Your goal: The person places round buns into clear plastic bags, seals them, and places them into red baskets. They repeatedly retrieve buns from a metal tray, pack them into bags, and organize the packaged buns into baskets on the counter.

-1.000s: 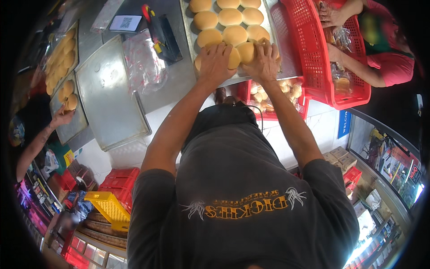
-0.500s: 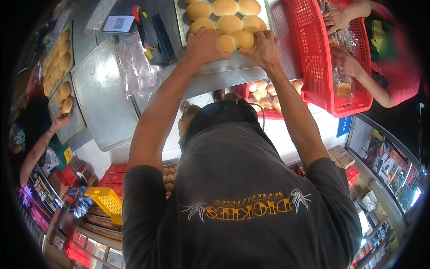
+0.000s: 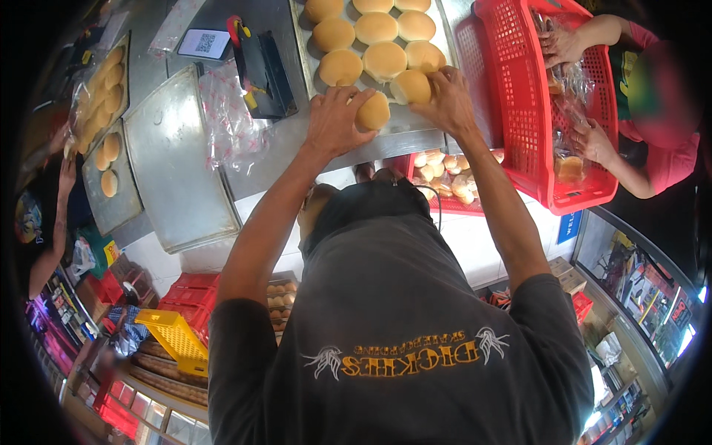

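My left hand (image 3: 335, 124) curls its fingers and thumb around a round golden bun (image 3: 373, 112) at the near edge of a metal baking tray (image 3: 401, 117). Beside it, my right hand (image 3: 451, 105) grips a second bun (image 3: 410, 87) between thumb and fingers. A small gap parts these two buns. Behind them, several more buns (image 3: 376, 28) sit in rows on the same tray, a few touching one another. The undersides of both held buns are hidden.
Right of the tray stands a red crate (image 3: 512, 96), where a co-worker's hands (image 3: 593, 141) handle bagged bread. To the left lie clear plastic bags (image 3: 231, 122), a black holder (image 3: 265, 78) and a bare metal tray (image 3: 178, 156). Another person's arm (image 3: 61, 208) reaches toward buns at far left.
My hands have drawn apart, and the two held buns with them, the left one lower and leftward. At far left, the other person's hand has left a bun and moved up the tray.
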The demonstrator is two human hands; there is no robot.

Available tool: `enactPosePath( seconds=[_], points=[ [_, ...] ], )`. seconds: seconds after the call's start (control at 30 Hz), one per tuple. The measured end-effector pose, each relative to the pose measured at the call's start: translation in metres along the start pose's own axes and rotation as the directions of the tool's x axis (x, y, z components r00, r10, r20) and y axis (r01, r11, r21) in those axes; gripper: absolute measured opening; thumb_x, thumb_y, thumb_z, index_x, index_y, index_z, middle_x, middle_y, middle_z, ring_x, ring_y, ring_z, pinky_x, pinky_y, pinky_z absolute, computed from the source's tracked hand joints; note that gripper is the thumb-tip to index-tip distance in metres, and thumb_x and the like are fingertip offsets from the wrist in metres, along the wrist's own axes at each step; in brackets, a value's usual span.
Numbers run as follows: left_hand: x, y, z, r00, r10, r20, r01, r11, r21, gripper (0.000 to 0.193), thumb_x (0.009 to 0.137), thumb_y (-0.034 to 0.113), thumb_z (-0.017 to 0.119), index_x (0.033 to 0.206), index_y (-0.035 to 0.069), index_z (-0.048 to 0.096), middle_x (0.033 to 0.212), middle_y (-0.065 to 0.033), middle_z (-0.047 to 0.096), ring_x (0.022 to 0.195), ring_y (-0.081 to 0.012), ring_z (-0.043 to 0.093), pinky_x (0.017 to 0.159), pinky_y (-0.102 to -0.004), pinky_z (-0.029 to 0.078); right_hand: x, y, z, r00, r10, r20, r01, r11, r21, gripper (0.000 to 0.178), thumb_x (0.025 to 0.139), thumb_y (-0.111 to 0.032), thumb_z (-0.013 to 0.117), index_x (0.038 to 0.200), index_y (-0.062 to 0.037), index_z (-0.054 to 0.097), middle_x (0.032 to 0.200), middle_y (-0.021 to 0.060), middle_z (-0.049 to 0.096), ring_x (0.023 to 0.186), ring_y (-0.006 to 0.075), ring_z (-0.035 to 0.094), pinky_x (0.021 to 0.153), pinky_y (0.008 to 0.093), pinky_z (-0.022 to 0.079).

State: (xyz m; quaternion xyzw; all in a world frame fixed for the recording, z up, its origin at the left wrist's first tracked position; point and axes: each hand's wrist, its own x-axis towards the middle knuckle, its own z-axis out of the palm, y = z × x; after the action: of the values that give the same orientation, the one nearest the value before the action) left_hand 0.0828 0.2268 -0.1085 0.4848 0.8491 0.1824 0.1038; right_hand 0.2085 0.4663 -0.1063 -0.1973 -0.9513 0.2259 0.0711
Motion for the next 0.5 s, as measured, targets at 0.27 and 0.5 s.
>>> enactPosePath(
  seconds=[0.27,0.5],
  points=[
    [0.001,0.000,0.003,0.998,-0.067,0.008,0.067,0.998,0.000,0.086,0.066,0.047,0.088,0.143,0.023,0.056,0.139,-0.0026,0.057,0.129,-0.0240,0.052,0.107,-0.0508,0.039,-0.005,0.036,-0.033,0.945,-0.273,0.178,0.261,0.961,0.088,0.068,0.066,-0.028,0.087,0.128,-0.0083,0.067,0.138,0.0171,0.054,0.130,0.0377,0.052,0.107,0.0483,0.047],
    [0.010,-0.007,-0.003,0.994,-0.092,0.066,0.095,0.994,-0.046,0.084,0.066,0.042,0.088,0.141,0.019,0.058,0.136,-0.0054,0.060,0.128,-0.0267,0.054,0.108,-0.0502,0.040,-0.017,0.033,-0.056,0.773,0.028,0.633,-0.634,-0.003,0.774,0.066,0.081,-0.037,0.081,0.138,-0.0077,0.062,0.143,0.0146,0.057,0.128,0.0317,0.059,0.101,0.0500,0.052]
  ],
)
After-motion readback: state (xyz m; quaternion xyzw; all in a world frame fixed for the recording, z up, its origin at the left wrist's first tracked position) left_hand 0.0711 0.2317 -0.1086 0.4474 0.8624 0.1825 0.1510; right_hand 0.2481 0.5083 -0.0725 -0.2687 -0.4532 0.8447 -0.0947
